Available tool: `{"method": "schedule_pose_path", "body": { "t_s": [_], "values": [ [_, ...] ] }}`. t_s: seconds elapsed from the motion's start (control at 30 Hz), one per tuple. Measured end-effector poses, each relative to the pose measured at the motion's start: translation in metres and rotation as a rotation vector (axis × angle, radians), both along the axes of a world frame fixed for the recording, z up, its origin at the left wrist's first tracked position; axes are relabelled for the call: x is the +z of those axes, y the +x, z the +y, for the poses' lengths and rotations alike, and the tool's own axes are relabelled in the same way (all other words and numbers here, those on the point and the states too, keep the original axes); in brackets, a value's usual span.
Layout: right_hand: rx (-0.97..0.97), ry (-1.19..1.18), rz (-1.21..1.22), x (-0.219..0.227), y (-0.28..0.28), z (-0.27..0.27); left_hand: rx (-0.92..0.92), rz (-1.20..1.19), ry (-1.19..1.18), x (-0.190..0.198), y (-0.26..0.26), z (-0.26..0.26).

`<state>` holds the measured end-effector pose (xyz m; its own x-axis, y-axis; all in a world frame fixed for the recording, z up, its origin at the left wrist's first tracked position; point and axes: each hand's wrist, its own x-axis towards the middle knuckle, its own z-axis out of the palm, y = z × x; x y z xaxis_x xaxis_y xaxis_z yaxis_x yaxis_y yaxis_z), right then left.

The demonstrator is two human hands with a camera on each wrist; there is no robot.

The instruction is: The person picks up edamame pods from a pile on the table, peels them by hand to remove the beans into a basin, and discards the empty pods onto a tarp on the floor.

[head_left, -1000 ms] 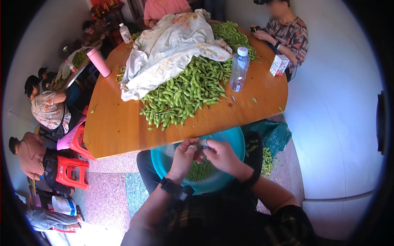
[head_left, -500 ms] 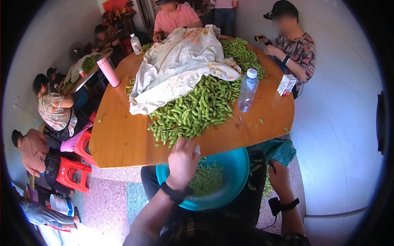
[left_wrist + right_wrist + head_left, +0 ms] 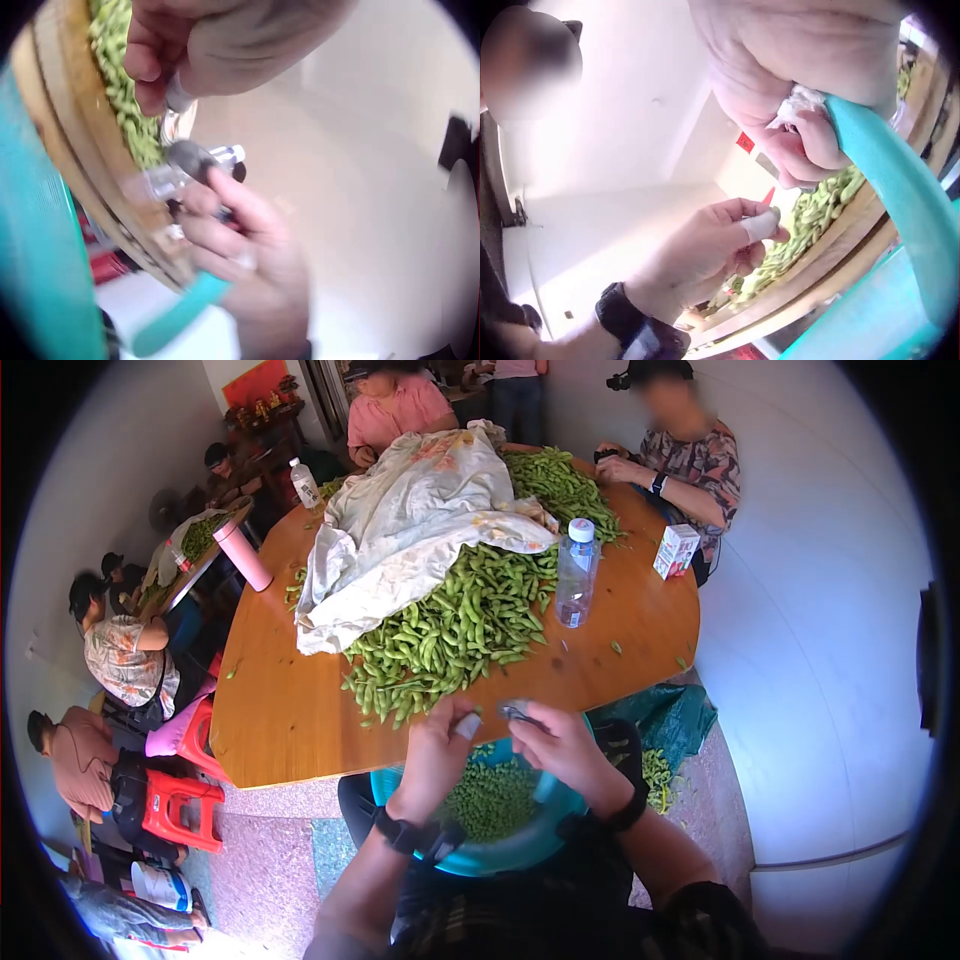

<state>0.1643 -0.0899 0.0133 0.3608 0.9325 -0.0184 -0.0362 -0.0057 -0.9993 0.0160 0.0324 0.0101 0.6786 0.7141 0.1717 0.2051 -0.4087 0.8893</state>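
My left hand (image 3: 440, 740), its thumb wrapped in white tape (image 3: 760, 225), pinches a small green soybean pod (image 3: 776, 213) over the table's front edge. Just to its right, my right hand (image 3: 565, 748) grips a tool with a teal handle (image 3: 889, 169) and a grey metal end (image 3: 187, 159); its exact kind I cannot tell. Beneath both hands sits a teal basin (image 3: 548, 838), with shelled green beans (image 3: 490, 800) inside. A heap of green pods (image 3: 440, 645) lies on the wooden table (image 3: 275, 725) in front of the left hand.
A stained white cloth (image 3: 400, 510) covers part of the heap. On the table stand a clear bottle (image 3: 576, 575), a small carton (image 3: 676, 552) and a pink tumbler (image 3: 242, 557). A dark green bag (image 3: 660, 715) lies at right. Several people sit around, some near red stools (image 3: 180, 805).
Half a second ago the left hand reached to the pods' edge and the right hand was out by the bag. Now both are close together over the basin, the left with a pod.
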Motion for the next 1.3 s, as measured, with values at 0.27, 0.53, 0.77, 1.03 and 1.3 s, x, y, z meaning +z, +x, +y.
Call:
{"method": "schedule_pose_path", "body": {
  "t_s": [0.27, 0.53, 0.77, 1.03, 1.3],
  "values": [
    [0.134, -0.036, 0.123, -0.014, -0.018, 0.003, -0.076, -0.067, -0.045, -0.014, -0.022, -0.024],
    [0.089, -0.033, 0.031, -0.02, -0.029, -0.005, 0.04, 0.083, 0.437, -0.03, -0.02, -0.036],
    [0.082, -0.031, 0.018, -0.022, -0.032, -0.007, 0.084, 0.11, 0.5, -0.027, -0.017, -0.038],
    [0.078, -0.038, 0.209, -0.041, -0.037, -0.003, 0.096, -0.033, 0.212, -0.038, -0.021, -0.039],
    [0.177, -0.175, 0.537, -0.041, -0.029, -0.001, 0.043, -0.136, -0.233, -0.058, -0.027, -0.031]
  ]
}}
